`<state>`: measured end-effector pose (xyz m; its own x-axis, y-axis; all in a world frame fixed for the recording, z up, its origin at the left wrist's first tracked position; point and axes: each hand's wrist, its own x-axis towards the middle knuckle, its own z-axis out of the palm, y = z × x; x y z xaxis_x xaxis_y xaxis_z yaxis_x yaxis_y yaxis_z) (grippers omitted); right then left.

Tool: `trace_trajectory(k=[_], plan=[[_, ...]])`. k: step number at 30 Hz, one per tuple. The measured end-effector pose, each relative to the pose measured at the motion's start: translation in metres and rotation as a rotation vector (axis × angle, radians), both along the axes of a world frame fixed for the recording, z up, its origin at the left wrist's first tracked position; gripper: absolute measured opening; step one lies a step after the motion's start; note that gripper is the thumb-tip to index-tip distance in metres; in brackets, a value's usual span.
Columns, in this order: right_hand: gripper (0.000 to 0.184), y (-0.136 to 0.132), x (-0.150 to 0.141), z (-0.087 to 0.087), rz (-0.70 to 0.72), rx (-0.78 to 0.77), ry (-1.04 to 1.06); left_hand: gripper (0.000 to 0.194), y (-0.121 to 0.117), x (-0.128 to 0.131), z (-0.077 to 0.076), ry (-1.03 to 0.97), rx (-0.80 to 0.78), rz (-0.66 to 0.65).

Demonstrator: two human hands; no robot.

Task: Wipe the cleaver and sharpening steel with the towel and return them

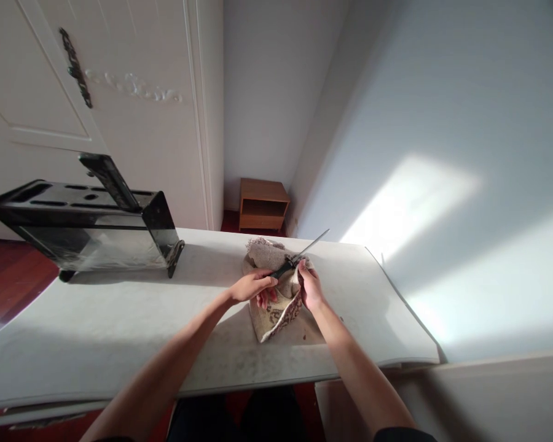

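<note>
My left hand [252, 286] is closed around the black handle of a knife [283, 269], whose thin blade points up and to the right, away from me. A patterned beige and brown towel [276, 313] hangs bunched below and behind the knife, over the table. With thumb and fingers, my right hand [309, 287] grips a fold of the towel close to where blade and handle meet. Whether the right fingers also touch the blade is hard to see. Part of the left fingers shows beneath the handle, against the cloth.
On the left of the white table [203, 331] stands a black knife block [92, 227] with clear sides, one black handle sticking up from it. Behind is a white cabinet [147, 135]. A small brown nightstand [263, 205] sits past the far edge. The wall [442, 123] runs along the right.
</note>
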<state>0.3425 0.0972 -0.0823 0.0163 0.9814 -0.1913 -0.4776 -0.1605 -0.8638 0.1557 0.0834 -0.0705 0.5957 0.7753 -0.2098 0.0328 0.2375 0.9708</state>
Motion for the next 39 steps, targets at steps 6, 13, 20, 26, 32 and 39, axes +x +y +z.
trace_trajectory(k=[6, 13, 20, 26, 32, 39], plan=[[0.043, 0.003, 0.006, 0.000, -0.055, 0.035, 0.053, 0.036, 0.006, -0.027, 0.008, -0.075, -0.032, 0.061], [0.035, 0.003, 0.012, 0.001, -0.015, 0.132, 0.062, 0.026, 0.010, -0.046, 0.015, -0.237, 0.048, 0.478], [0.032, 0.002, 0.015, 0.004, -0.046, 0.143, 0.088, 0.038, 0.020, -0.052, 0.017, -0.596, 0.061, 0.842], [0.037, -0.001, 0.012, 0.006, 0.010, 0.111, 0.097, 0.042, 0.017, -0.055, 0.028, -0.829, 0.208, 0.861], [0.031, -0.008, 0.015, 0.007, 0.185, 0.045, -0.010, 0.041, 0.004, -0.044, 0.056, -0.788, 0.378, 0.888], [0.051, -0.008, 0.016, 0.004, 0.291, 0.022, -0.010, 0.041, -0.016, -0.033, 0.120, -0.607, 0.591, 0.705]])
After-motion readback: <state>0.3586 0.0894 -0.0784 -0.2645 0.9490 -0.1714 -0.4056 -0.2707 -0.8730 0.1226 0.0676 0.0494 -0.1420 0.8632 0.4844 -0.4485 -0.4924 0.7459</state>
